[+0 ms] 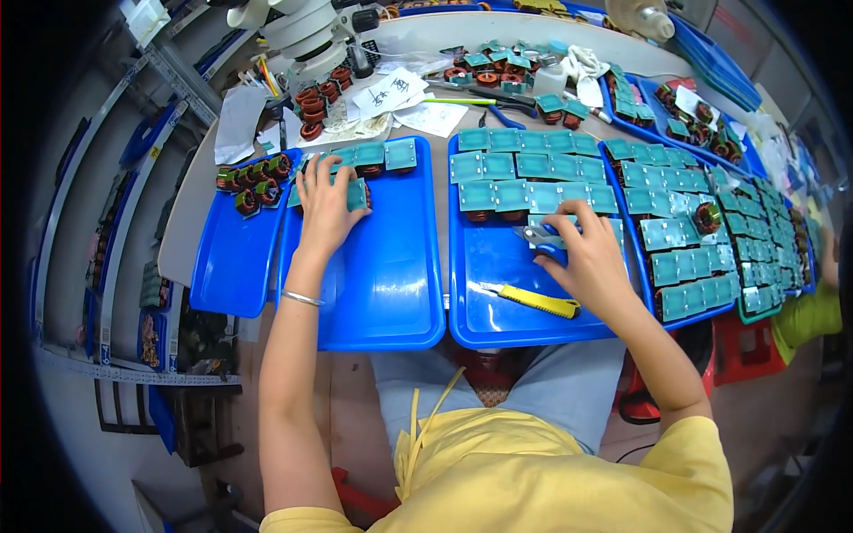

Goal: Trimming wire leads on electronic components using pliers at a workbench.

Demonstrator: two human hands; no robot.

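My left hand (327,209) reaches into the upper part of a blue tray (382,302). Its thumb and fingers close round a green circuit board (357,194) with a coil beneath, partly hidden by the hand. Just beyond it, more green boards (369,154) line the tray's far edge. Blue-handled cutters (553,250) are gripped in my right hand (582,258), their metal jaws toward the left. That hand is above a second blue tray (524,338), near rows of green boards (520,169). A yellow utility knife (538,300) lies in this tray below the cutters.
At far left, a smaller blue tray (227,275) holds several copper coils (258,182). More trays of boards (693,262) stand to the right. A microscope (306,35), papers (391,93) and loose coils (311,115) are at the back. Shelving (98,222) stands left.
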